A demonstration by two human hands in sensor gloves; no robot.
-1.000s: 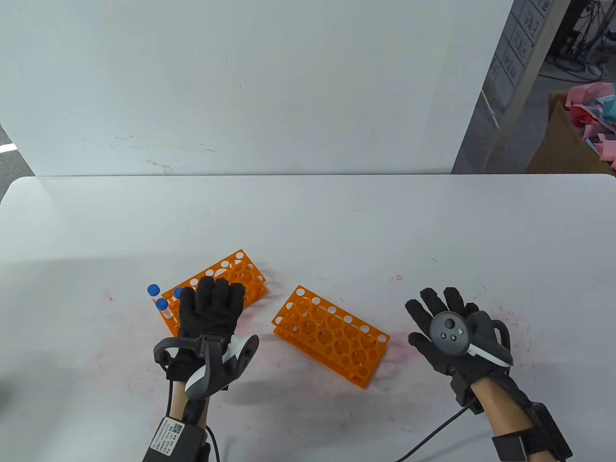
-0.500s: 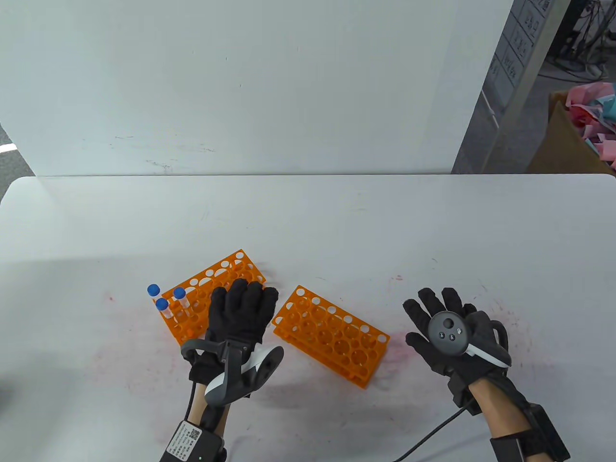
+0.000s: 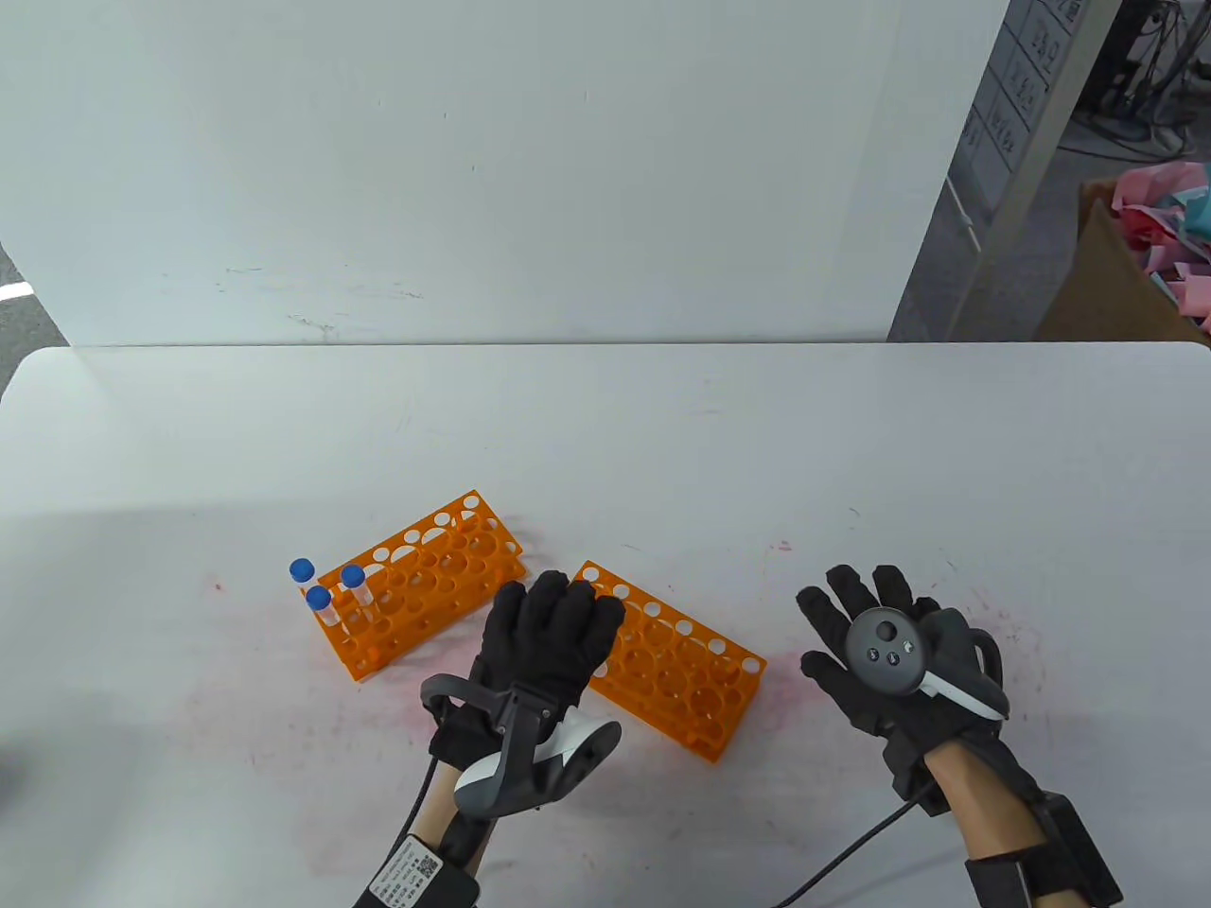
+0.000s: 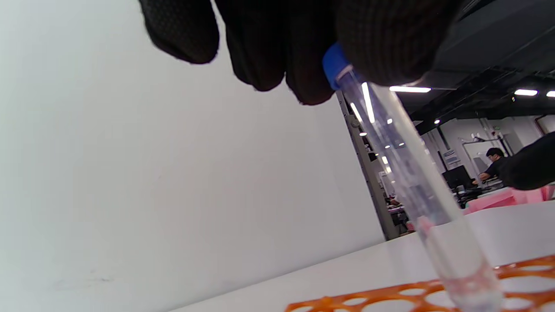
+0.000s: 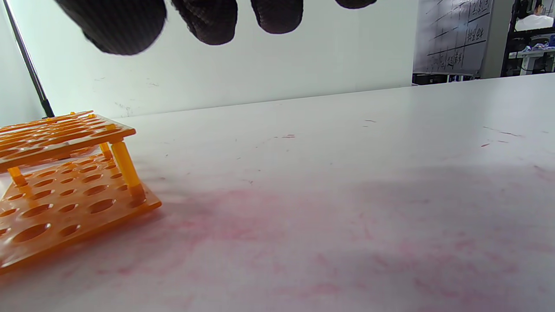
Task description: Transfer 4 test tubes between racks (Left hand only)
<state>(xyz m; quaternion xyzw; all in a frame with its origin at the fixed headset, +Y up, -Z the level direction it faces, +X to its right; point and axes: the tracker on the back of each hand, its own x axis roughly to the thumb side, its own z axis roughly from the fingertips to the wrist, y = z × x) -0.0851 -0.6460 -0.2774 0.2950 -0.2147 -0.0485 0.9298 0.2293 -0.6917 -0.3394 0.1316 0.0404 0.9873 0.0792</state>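
the white table [image 3: 662, 445] carries two orange racks. taking the right rack [image 3: 676, 662] as the landmark, the left rack [image 3: 416, 586] lies just to its left, apart from it, with three blue-capped tubes [image 3: 326, 586] standing at its far-left end. the idle right hand [image 3: 885, 653] rests well to the right of the right rack, fingers spread and holding nothing.

the left hand [image 3: 549, 643] hovers over the right rack's near-left corner. the left wrist view shows its fingertips [image 4: 381, 47] pinching the test tube [image 4: 403, 173] by its blue cap [image 4: 336, 65], the tube tilted, its rounded tip low over the rack's hole grid — whether it has entered a hole cannot be told.

the step in hand seems to be seating the first of four tubes. to do it well, the person would likely bring the tube upright before lowering, centre the tip over one hole, then ease down through both plates — letting go only once it stands by itself. a tilted entry could snag the rim or nudge the light rack.
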